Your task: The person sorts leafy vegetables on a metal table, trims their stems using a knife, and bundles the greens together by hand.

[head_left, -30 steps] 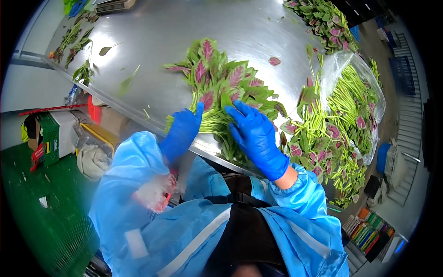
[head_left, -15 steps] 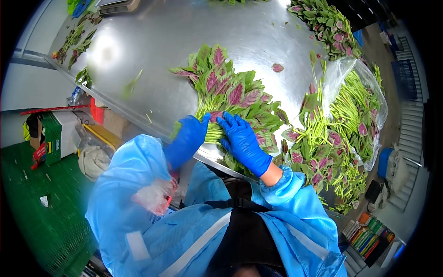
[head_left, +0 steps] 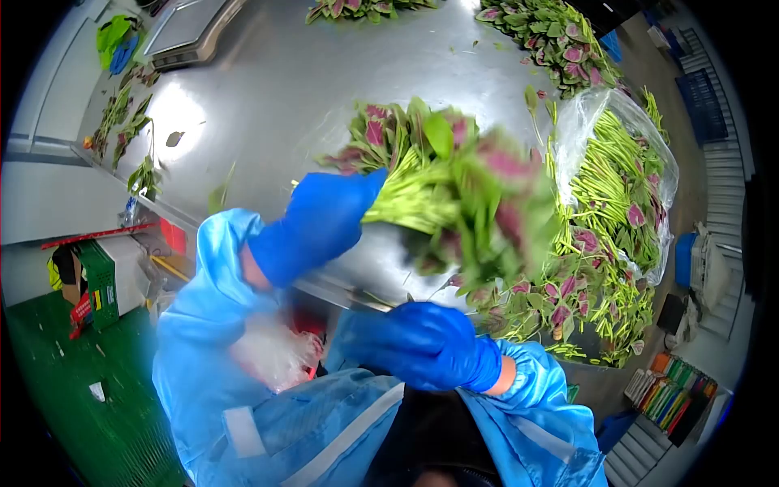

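My left hand, in a blue glove, is closed around the stems of a bunch of red amaranth. The bunch is lifted over the steel table, its green leaves with purple-red centres fanning out to the right and blurred by motion. Also gloved in blue, my right hand is apart from the bunch, low in front of my jacket near the table's front edge. Its fingers are smeared by motion, so I cannot make out whether anything is in them.
More amaranth lies on the steel table: a clear plastic bag full of stems at right, a pile at far right, loose stalks at left. A scale stands at the back left. A green crate sits beyond the left edge.
My left hand has closed on the amaranth bunch and raised it from the table. My right hand has left the bunch and come down and back toward my body.
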The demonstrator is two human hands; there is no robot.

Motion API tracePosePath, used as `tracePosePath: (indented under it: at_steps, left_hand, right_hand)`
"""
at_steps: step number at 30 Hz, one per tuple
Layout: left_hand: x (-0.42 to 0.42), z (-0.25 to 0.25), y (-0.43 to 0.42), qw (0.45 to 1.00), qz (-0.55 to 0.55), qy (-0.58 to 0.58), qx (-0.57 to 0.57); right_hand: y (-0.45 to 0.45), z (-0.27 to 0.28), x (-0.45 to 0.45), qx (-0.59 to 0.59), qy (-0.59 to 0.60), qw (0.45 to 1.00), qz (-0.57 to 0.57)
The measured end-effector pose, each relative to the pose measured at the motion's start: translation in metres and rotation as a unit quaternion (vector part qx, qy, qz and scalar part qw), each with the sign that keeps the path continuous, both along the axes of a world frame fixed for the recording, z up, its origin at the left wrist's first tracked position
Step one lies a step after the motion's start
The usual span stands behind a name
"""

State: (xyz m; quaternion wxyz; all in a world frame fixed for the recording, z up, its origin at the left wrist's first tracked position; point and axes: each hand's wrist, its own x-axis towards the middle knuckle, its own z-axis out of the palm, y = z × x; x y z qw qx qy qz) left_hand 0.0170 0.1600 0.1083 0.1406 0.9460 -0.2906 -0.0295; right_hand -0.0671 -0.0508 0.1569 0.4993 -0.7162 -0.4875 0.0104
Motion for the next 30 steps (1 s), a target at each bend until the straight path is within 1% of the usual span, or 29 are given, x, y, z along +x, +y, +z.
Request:
tracePosePath:
  at_steps: [1, 2, 3, 4, 7, 9, 11, 12, 13, 15, 16, 18, 20, 21, 22, 25, 26, 29, 30]
  left_hand:
    - [0.015, 0.005, -0.003, 0.983, 0.015, 0.154, -0.102]
    - [0.030, 0.013, -0.007, 0.931, 0.029, 0.306, -0.199]
    - [0.045, 0.016, -0.012, 0.846, 0.042, 0.449, -0.286]
    - [0.055, -0.005, -0.010, 0.786, 0.021, 0.515, -0.341]
    - [0.061, -0.039, -0.009, 0.636, 0.083, 0.638, -0.426]
    - [0.051, -0.064, -0.007, 0.577, 0.140, 0.668, -0.449]
    - [0.038, -0.099, 0.004, 0.571, 0.184, 0.683, -0.417]
    - [0.036, -0.105, 0.002, 0.564, 0.186, 0.692, -0.410]
    - [0.030, -0.107, 0.002, 0.557, 0.192, 0.697, -0.410]
    - [0.031, -0.118, 0.006, 0.547, 0.187, 0.713, -0.397]
    - [0.032, -0.128, 0.010, 0.543, 0.177, 0.725, -0.385]
    - [0.036, -0.133, 0.013, 0.531, 0.171, 0.744, -0.367]
    - [0.034, -0.132, 0.011, 0.513, 0.180, 0.760, -0.355]
    - [0.035, -0.131, 0.011, 0.531, 0.166, 0.758, -0.341]
    - [0.035, -0.129, 0.012, 0.549, 0.154, 0.754, -0.326]
    - [0.031, -0.135, 0.020, 0.595, 0.140, 0.729, -0.307]
    - [0.030, -0.138, 0.022, 0.610, 0.138, 0.719, -0.304]
    - [0.029, -0.133, 0.028, 0.703, 0.146, 0.654, -0.240]
    - [0.028, -0.125, 0.031, 0.736, 0.142, 0.620, -0.231]
  right_hand:
    - [0.002, -0.004, 0.002, -0.015, 0.003, 1.000, -0.014]
    - [0.002, -0.012, 0.003, -0.029, 0.006, 0.999, -0.029]
    - [0.001, -0.017, 0.004, -0.044, 0.011, 0.998, -0.044]
    - [-0.003, -0.017, 0.007, -0.101, 0.038, 0.991, -0.079]
    - [-0.012, -0.056, 0.014, -0.139, 0.075, 0.971, -0.181]
    - [-0.022, -0.075, 0.022, -0.184, 0.111, 0.954, -0.208]
    - [-0.025, -0.086, 0.039, -0.188, 0.124, 0.952, -0.208]
    - [-0.023, -0.108, 0.052, -0.182, 0.103, 0.957, -0.203]
    - [-0.020, -0.116, 0.061, -0.223, 0.099, 0.953, -0.181]
    - [-0.009, -0.132, 0.077, -0.249, -0.031, 0.952, -0.174]
    - [-0.002, -0.143, 0.085, -0.257, -0.061, 0.951, -0.163]
    - [0.011, -0.156, 0.101, -0.273, -0.123, 0.944, -0.139]
    - [0.021, -0.154, 0.117, -0.320, -0.136, 0.933, -0.092]
    - [0.026, -0.152, 0.125, -0.343, -0.142, 0.926, -0.068]
    - [0.033, -0.165, 0.130, -0.318, -0.198, 0.923, -0.091]
    - [0.047, -0.184, 0.140, -0.359, -0.164, 0.919, -0.009]
    - [0.049, -0.189, 0.142, -0.350, -0.164, 0.922, -0.002]
    - [0.059, -0.201, 0.140, -0.337, -0.135, 0.931, -0.027]
    - [0.059, -0.201, 0.141, -0.287, -0.149, 0.944, -0.062]
